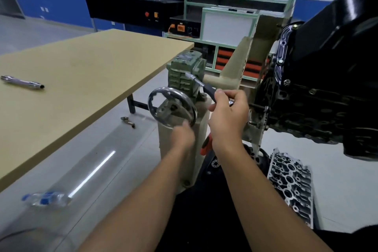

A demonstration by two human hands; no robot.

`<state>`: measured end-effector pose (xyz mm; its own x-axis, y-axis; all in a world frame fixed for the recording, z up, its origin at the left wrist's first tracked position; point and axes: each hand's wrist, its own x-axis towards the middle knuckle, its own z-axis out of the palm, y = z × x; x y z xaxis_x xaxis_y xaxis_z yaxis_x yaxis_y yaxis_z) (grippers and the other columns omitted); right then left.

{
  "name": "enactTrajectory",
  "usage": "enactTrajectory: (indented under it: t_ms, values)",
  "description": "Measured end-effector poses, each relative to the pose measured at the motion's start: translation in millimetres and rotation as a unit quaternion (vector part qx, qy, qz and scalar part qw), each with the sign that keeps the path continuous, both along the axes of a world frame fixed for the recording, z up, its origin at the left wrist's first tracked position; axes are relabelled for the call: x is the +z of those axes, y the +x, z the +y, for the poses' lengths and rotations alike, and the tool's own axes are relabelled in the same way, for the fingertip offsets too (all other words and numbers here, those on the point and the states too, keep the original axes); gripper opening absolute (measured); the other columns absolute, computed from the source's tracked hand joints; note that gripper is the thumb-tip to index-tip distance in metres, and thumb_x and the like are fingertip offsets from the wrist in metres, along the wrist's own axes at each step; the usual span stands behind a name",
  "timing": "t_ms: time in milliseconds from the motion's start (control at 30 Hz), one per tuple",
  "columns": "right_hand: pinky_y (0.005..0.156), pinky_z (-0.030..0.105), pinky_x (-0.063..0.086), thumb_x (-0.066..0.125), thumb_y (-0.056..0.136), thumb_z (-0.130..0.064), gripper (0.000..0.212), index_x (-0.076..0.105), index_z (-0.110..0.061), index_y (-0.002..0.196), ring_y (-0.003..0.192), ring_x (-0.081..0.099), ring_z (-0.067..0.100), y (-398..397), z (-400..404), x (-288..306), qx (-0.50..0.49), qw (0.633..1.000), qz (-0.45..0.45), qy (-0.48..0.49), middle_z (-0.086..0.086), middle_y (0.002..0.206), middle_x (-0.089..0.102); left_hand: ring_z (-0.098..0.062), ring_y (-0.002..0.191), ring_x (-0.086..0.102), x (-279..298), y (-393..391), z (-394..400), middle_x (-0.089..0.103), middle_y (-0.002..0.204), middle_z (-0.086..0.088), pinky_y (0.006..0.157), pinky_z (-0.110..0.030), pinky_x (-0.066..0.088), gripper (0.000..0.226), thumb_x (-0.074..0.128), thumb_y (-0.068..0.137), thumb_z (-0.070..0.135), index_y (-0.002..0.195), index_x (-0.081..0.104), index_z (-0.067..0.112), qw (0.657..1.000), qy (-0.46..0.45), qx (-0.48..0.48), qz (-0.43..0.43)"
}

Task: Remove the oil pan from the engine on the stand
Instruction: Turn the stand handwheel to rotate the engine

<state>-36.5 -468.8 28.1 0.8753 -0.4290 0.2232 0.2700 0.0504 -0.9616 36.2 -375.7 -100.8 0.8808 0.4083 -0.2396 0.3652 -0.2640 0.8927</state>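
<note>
Oil pan, black, sits on the engine at your far right, on the stand. Your left hand is blurred at the handwheel rim, so I cannot tell its grip. Your right hand holds a ratchet just beside it.

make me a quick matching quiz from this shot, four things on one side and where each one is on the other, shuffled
Things:
1. metal tool
2. plastic bottle
3. handwheel
4. cylinder head

Places:
A. on the floor below the engine
B. lying on the floor by the near table edge
C. on the tan table
D. on the stand's green gearbox, at the left hand

Pairs: 1-C, 2-B, 3-D, 4-A
</note>
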Motion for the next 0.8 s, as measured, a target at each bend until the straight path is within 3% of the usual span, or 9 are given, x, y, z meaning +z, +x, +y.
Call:
enactTrajectory:
  t_ms: [167, 200, 267, 333, 400, 500, 600, 700, 800]
  values:
    - [0.050, 0.029, 0.044, 0.060, 0.102, -0.028, 0.013, 0.057, -0.026, 0.090, 0.053, 0.054, 0.008, -0.3, 5.3, 2.6, 0.019, 1.000, -0.013, 0.016, -0.001, 0.070, 0.066, -0.021, 0.055, 0.058, 58.1, 50.1, 95.6, 0.066, 0.081, -0.008, 0.041, -0.027, 0.044, 0.043, 0.053, 0.096, 0.050, 0.093, 0.068, 0.010, 0.986, -0.072, 0.124, -0.086]
    - [0.048, 0.027, 0.044, 0.060, 0.103, -0.028, 0.013, 0.057, -0.026, 0.090, 0.051, 0.053, 0.008, -1.1, 4.4, 4.0, 0.026, 0.999, -0.019, 0.017, -0.004, 0.067, 0.065, -0.024, 0.055, 0.057, 46.4, 50.9, 113.1, 0.066, 0.080, -0.011, 0.043, -0.028, 0.044, 0.045, 0.052, 0.097, 0.049, 0.093, 0.069, 0.007, 0.985, -0.051, 0.145, -0.074]
    - [0.045, 0.022, 0.043, 0.059, 0.104, -0.028, 0.013, 0.057, -0.024, 0.092, 0.047, 0.050, 0.004, -3.4, 1.0, 5.7, 0.030, 0.999, -0.028, 0.002, -0.008, 0.062, 0.064, -0.034, 0.083, 0.064, 3.1, 43.4, 118.1, 0.069, 0.101, -0.021, 0.067, -0.038, 0.052, 0.055, 0.044, 0.103, 0.049, 0.111, 0.069, 0.001, 0.989, 0.039, 0.142, -0.009]
    - [0.047, 0.019, 0.044, 0.059, 0.103, -0.029, 0.013, 0.057, -0.025, 0.092, 0.049, 0.052, 0.002, -5.4, -3.0, 7.0, 0.024, 0.999, -0.026, -0.008, -0.006, 0.065, 0.065, -0.041, 0.111, 0.060, -36.3, 25.2, 82.5, 0.063, 0.126, -0.027, 0.089, -0.042, 0.048, 0.061, 0.033, 0.108, 0.050, 0.128, 0.062, 0.000, 0.990, 0.104, 0.062, 0.075]
    - [0.052, 0.022, 0.047, 0.060, 0.103, -0.030, 0.012, 0.058, -0.025, 0.092, 0.054, 0.056, 0.002, -6.4, -4.7, 9.1, 0.019, 1.000, -0.015, -0.003, -0.003, 0.070, 0.066, -0.040, 0.116, 0.060, -41.8, 13.5, 31.5, 0.063, 0.130, -0.025, 0.095, -0.042, 0.048, 0.063, 0.027, 0.109, 0.050, 0.129, 0.062, 0.002, 0.989, 0.121, -0.023, 0.076]
    - [0.060, 0.029, 0.049, 0.061, 0.102, -0.029, 0.011, 0.058, -0.027, 0.092, 0.060, 0.059, 0.007, -3.3, -2.2, 15.8, 0.014, 1.000, 0.003, 0.014, 0.000, 0.074, 0.066, -0.031, 0.086, 0.065, 7.6, 28.4, 11.9, 0.070, 0.105, -0.016, 0.076, -0.040, 0.053, 0.056, 0.035, 0.102, 0.055, 0.108, 0.067, 0.008, 0.998, 0.027, -0.054, -0.012]
    - [0.059, 0.033, 0.044, 0.061, 0.102, -0.028, 0.010, 0.059, -0.027, 0.092, 0.059, 0.054, 0.012, -0.3, 0.4, 25.0, 0.053, 0.996, 0.018, 0.070, 0.003, 0.075, 0.064, -0.025, 0.066, 0.058, 51.2, 49.8, 73.1, 0.067, 0.085, -0.008, 0.056, -0.032, 0.049, 0.057, 0.043, 0.092, 0.064, 0.098, 0.067, 0.013, 0.997, 0.011, 0.005, -0.072]
    - [0.053, 0.031, 0.043, 0.061, 0.102, -0.029, 0.011, 0.058, -0.026, 0.091, 0.054, 0.054, 0.010, -0.3, -1.3, 28.3, 0.064, 0.997, 0.020, 0.049, -0.001, 0.069, 0.063, -0.029, 0.074, 0.064, 23.9, 44.6, 119.8, 0.070, 0.085, -0.012, 0.067, -0.042, 0.056, 0.058, 0.042, 0.096, 0.063, 0.088, 0.068, 0.013, 0.986, 0.099, 0.104, -0.086]
    - [0.051, 0.030, 0.043, 0.061, 0.102, -0.026, 0.012, 0.060, -0.026, 0.090, 0.054, 0.055, 0.007, -2.8, -7.3, 31.4, 0.071, 0.996, 0.030, 0.041, -0.006, 0.062, 0.063, -0.032, 0.082, 0.063, -31.2, 26.9, 106.5, 0.070, 0.098, -0.016, 0.070, -0.042, 0.050, 0.066, 0.048, 0.097, 0.065, 0.103, 0.069, 0.004, 0.992, 0.027, 0.121, 0.034]
